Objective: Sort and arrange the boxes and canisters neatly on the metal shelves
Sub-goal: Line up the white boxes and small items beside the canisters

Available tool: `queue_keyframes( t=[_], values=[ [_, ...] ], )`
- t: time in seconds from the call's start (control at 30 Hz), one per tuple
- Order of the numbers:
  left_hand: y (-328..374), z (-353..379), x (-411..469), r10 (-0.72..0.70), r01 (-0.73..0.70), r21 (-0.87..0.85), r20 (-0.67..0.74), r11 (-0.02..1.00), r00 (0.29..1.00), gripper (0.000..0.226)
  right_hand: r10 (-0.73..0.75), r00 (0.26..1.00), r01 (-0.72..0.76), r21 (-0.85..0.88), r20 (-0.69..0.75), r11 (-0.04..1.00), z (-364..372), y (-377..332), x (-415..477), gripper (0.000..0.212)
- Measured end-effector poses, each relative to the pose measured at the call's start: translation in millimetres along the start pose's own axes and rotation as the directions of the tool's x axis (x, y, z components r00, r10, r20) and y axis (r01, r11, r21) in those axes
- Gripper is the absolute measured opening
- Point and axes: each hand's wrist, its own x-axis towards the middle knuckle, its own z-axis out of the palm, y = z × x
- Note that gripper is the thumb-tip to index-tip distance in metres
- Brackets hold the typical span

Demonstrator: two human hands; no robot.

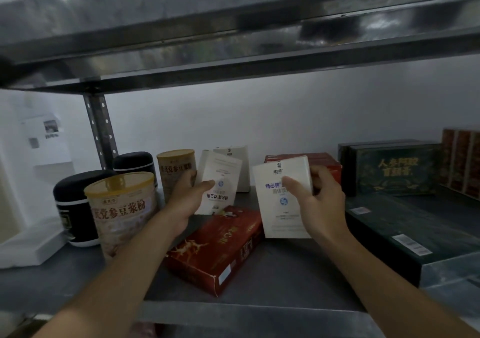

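Gripping one white box each, both hands were raised over the metal shelf (285, 272) at mid-frame. The left hand (188, 197) had its thumb and fingers clamped on a tilted white box (220, 181) whose print read upside down, just left of centre. The right hand (322, 197) pinched a second white box (280, 207), print upright, just right of centre. Below and between them a red box (215, 249) lay flat and askew on the shelf. Gold canisters (122, 213) and black canisters (72, 207) stood at lower left; dark green boxes (394, 168) sat at the right.
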Motion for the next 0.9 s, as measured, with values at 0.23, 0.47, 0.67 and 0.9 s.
queue_keyframes(
  t=[0.23, 0.47, 0.67, 0.9],
  values=[
    [-6.2, 3.9, 16.5, -0.002, 0.002, 0.012, -0.005, 1.0, 1.0, 0.039, 0.019, 1.0, -0.019, -0.012, 0.02, 1.0, -1.5, 1.4, -0.7, 0.023],
    [13.5, 4.4, 19.0, 0.295, -0.331, 0.42, 0.149, 0.845, 0.944, 0.044, 0.046, 0.999, -0.046, -0.004, 0.029, 0.999, -1.8, 1.9, -0.1, 0.024],
    [-2.6, 3.2, 9.1, 0.252, -0.295, 0.369, 0.161, 0.882, 0.954, 0.076, 0.111, 0.989, -0.111, -0.007, 0.095, 0.994, -5.7, 4.7, -1.3, 0.038],
    [-25.8, 0.0, 11.6, 0.166, -0.193, 0.27, 0.119, 0.943, 0.979, 0.063, 0.193, 0.974, -0.196, 0.021, 0.116, 0.98, -7.2, 10.8, -0.8, 0.043]
  ],
)
